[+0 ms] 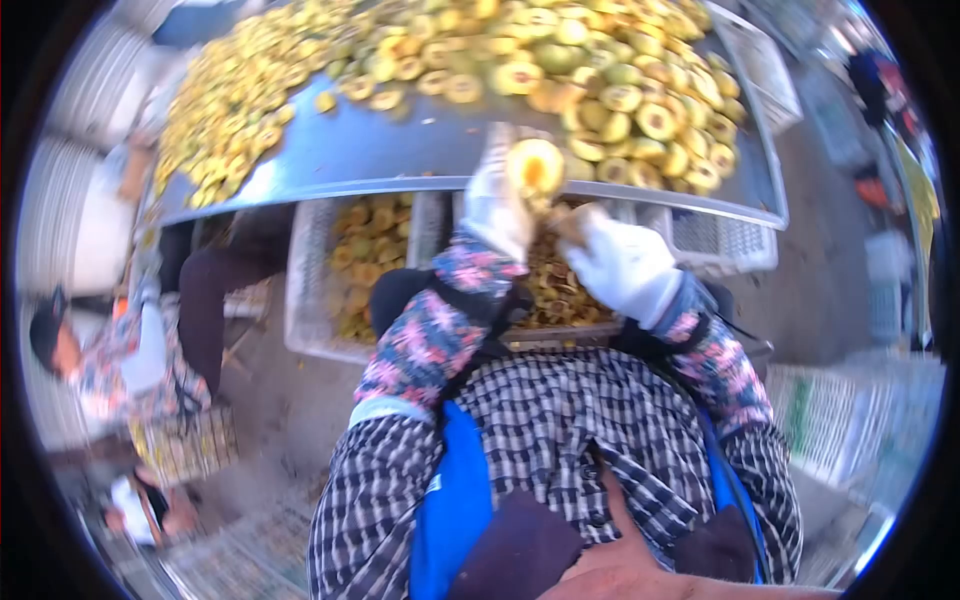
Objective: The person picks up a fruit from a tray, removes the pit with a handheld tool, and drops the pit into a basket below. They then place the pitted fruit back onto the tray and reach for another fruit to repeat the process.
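My left hand (495, 205), in a white glove, is closed around a halved yellow fruit (535, 168) that looks like a peach half. Its cut face with an orange-brown centre is turned up, just over the table's near edge. My right hand (625, 260), also white-gloved, is just right of it, its fingers closed at a blurred brownish thing (572, 222) that I cannot make out. Below both hands, between my knees, is a container of brownish-yellow pieces (560, 290). Many fruit halves (640, 110) are heaped on the metal table.
The metal table (400, 150) has a raised near edge. Underneath stand a white crate (305, 285) with fruit halves and another white crate (715, 245) to the right. A person (130, 350) sits at left. Someone's bare hand (620, 575) touches my checked shirt. Crates (835, 420) stand at right.
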Demonstrator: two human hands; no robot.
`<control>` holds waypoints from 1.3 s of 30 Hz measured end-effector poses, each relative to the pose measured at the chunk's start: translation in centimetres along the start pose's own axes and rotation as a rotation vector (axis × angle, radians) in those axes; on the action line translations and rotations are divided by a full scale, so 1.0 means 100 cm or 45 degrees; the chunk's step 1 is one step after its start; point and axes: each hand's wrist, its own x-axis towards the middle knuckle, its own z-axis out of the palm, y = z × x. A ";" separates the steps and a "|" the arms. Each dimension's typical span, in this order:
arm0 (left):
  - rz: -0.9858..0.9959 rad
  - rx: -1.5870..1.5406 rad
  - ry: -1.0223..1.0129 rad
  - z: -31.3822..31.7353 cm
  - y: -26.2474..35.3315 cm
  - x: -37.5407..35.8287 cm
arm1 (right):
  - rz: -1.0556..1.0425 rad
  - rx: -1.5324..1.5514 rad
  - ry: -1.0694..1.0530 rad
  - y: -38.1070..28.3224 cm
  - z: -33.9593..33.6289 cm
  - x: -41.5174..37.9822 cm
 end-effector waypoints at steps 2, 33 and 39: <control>-0.084 0.019 0.053 0.008 0.021 -0.007 | 0.037 -0.014 -0.128 -0.022 0.001 0.000; -0.040 0.846 -0.093 0.021 -0.064 0.176 | 0.291 0.012 -0.316 0.040 -0.046 -0.065; -0.518 -0.010 -0.381 0.056 -0.029 0.073 | 0.121 0.411 0.322 0.037 -0.047 -0.022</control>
